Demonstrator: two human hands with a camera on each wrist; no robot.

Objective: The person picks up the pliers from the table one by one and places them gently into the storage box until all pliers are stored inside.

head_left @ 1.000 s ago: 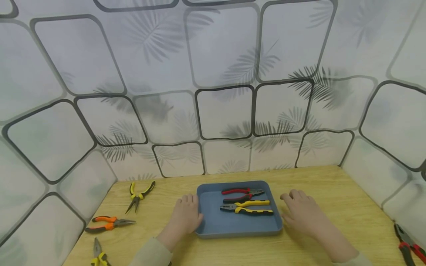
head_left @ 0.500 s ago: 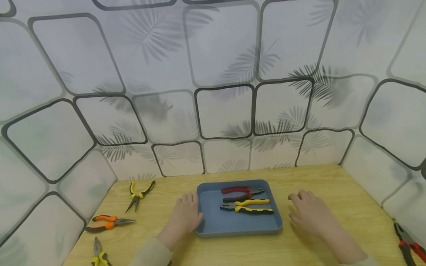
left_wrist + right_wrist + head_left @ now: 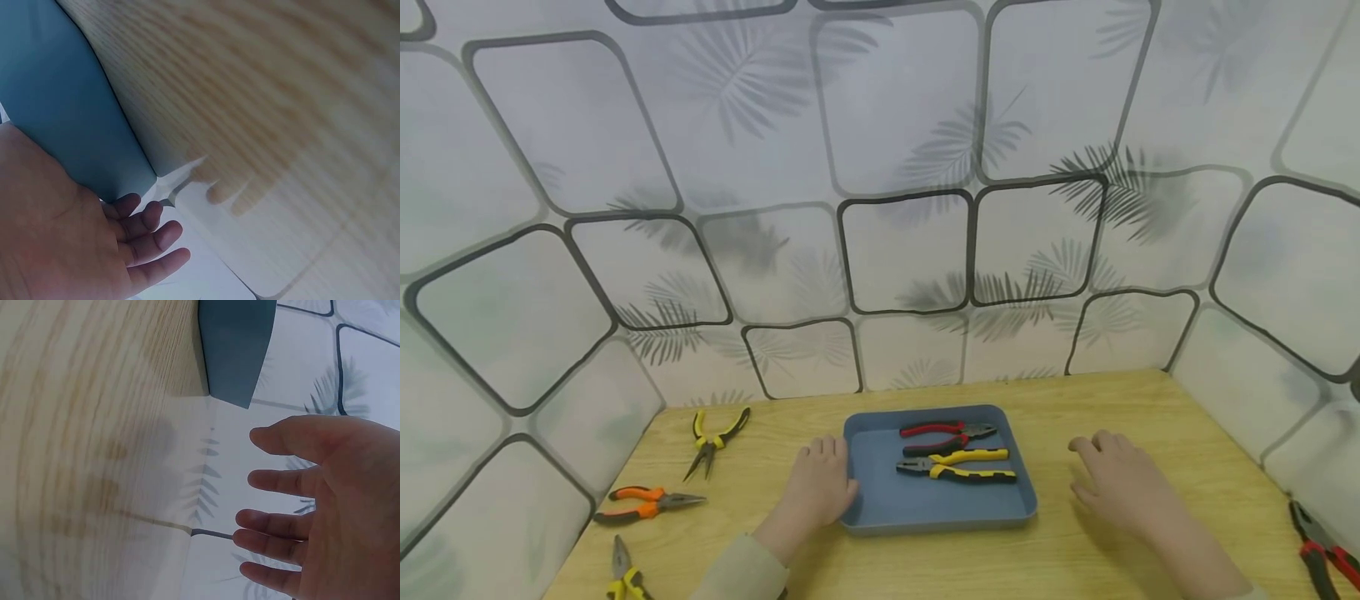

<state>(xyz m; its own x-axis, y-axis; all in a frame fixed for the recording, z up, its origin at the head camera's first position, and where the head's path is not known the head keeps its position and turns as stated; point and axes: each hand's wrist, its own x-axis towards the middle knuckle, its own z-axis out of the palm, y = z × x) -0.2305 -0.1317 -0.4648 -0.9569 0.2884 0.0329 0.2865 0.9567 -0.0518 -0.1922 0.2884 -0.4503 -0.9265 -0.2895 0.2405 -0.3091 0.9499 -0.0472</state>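
Observation:
A blue-grey tray (image 3: pixel 880 527) lies on the wooden table, holding red-and-black pliers (image 3: pixel 943 433) and yellow-and-black pliers (image 3: pixel 955 468). My left hand (image 3: pixel 822 483) rests against its left side, the thumb by the rim. In the left wrist view, loose fingers (image 3: pixel 153 240) extend past the tray's wall (image 3: pixel 81 94), and the thumb is out of sight. My right hand (image 3: pixel 1123 483) hovers apart from the tray, over the table to its right. Its fingers (image 3: pixel 275 481) are spread and relaxed in the right wrist view, with nothing between them.
Left on the table are yellow-handled long-nose pliers (image 3: pixel 709 442), orange-and-black pliers (image 3: pixel 647 504) and another yellow-and-black pair (image 3: pixel 622 571), cut off below. Red-and-black pliers (image 3: pixel 1318 546) lie at far right. A patterned covering (image 3: pixel 910 250) rises behind and at both sides.
My right hand has moved rightward, away from the tray's right side. My left hand, the tray and the pliers stay where they were.

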